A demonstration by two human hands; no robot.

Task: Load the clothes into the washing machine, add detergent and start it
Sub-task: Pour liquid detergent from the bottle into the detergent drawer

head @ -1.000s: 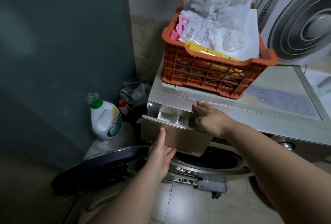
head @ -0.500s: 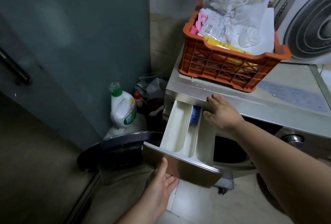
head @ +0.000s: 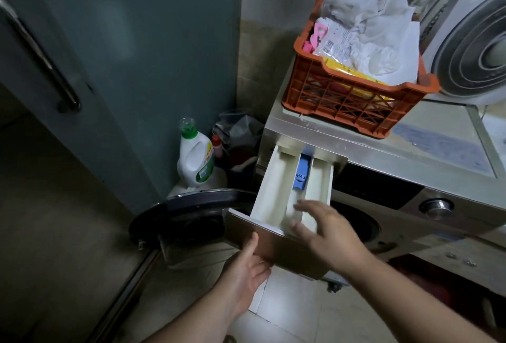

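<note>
While the left hand (head: 246, 268) grips the front of the pulled-out detergent drawer (head: 276, 200) from below, right hand (head: 325, 230) spread loosely just above it — touching nothing — detergent bottle (head: 195, 160) beyond, well left.

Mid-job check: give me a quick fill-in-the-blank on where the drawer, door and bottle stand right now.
1. The detergent drawer is pulled ____.
2. The washer door stands ____.
3. The detergent bottle with the green cap stands on the ____.
4. The left hand holds the drawer's ____ panel.

Missing words: out; open; floor; front
</note>
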